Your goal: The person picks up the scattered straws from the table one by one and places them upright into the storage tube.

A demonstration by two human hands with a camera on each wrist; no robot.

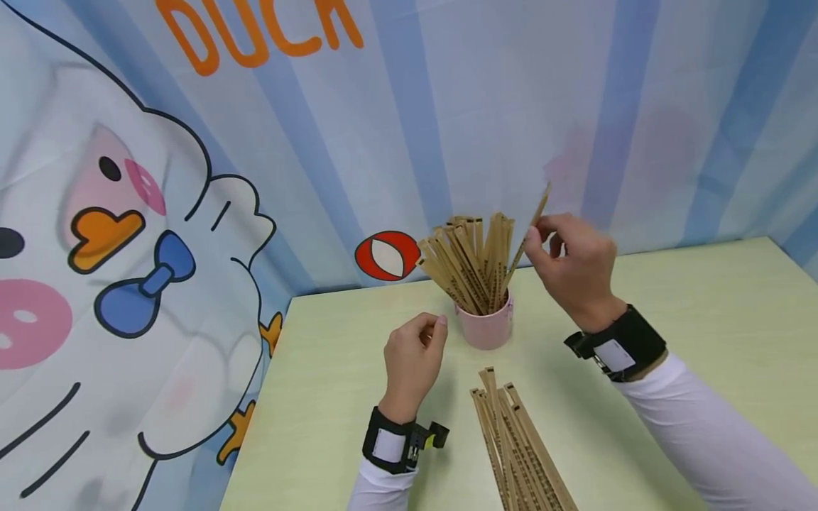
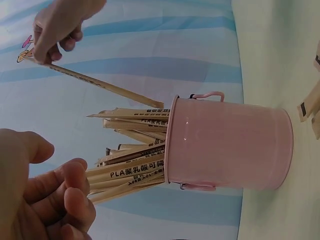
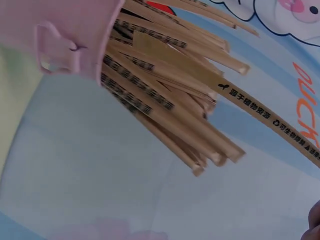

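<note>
Between thumb and fingertips, my right hand (image 1: 575, 266) pinches a straw in a brown paper wrapper (image 2: 107, 89). That straw slants, its lower end by the rim of a small pink bucket (image 1: 487, 330); whether the end is inside, I cannot tell. Many similar wrapped straws (image 1: 469, 266) stand in the bucket and fan out over its rim. My left hand (image 1: 414, 358) hovers left of the bucket with loosely bent fingers and nothing in them. In the right wrist view the held straw (image 3: 270, 117) crosses in front of the bunch, and only a fingertip shows.
A pile of wrapped straws (image 1: 524, 454) lies on the pale green table (image 1: 307, 426), in front of the bucket. Behind the table hangs a blue striped cloth (image 1: 511, 106) with a cartoon duck on its left part. The bucket has small side handles (image 2: 210, 95).
</note>
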